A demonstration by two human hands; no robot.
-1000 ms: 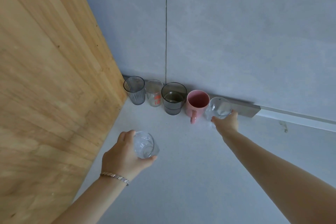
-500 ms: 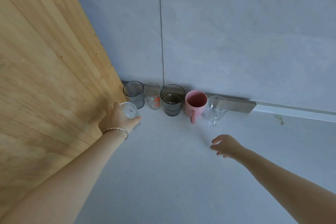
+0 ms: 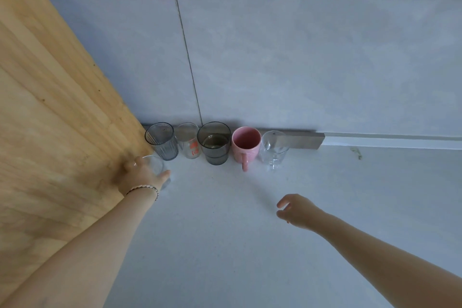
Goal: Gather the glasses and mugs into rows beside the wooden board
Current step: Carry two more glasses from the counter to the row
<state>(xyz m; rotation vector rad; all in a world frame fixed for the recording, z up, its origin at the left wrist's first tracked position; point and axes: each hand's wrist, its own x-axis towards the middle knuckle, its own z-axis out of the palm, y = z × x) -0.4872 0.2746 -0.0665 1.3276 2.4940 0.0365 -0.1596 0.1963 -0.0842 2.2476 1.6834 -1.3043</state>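
Left hand [image 3: 140, 175]: closed around the clear glass [image 3: 156, 166], held against the wooden board [image 3: 62, 132] edge, in front of the ribbed grey glass [image 3: 162, 141].
Right hand [image 3: 297, 210]: fingers loosely spread, nothing held.
Back row: pink mug [image 3: 246, 145] among glasses along the wall.
Counter [image 3: 225, 245]: bare surface seen between the arms.

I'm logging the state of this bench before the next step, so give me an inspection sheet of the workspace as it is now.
Surface: pale worktop, a small dark mark near the wall on the right.
Job's things: back row along the wall, from the wooden board: ribbed grey glass, clear glass with red print, dark tumbler, pink mug, clear stemmed glass. A clear glass in front, by the board.
Clutter: nothing seen.
Hands: left hand around the clear glass; right hand empty, open.
Cables: nothing seen.
Surroundings: grey tiled wall, metal strip.
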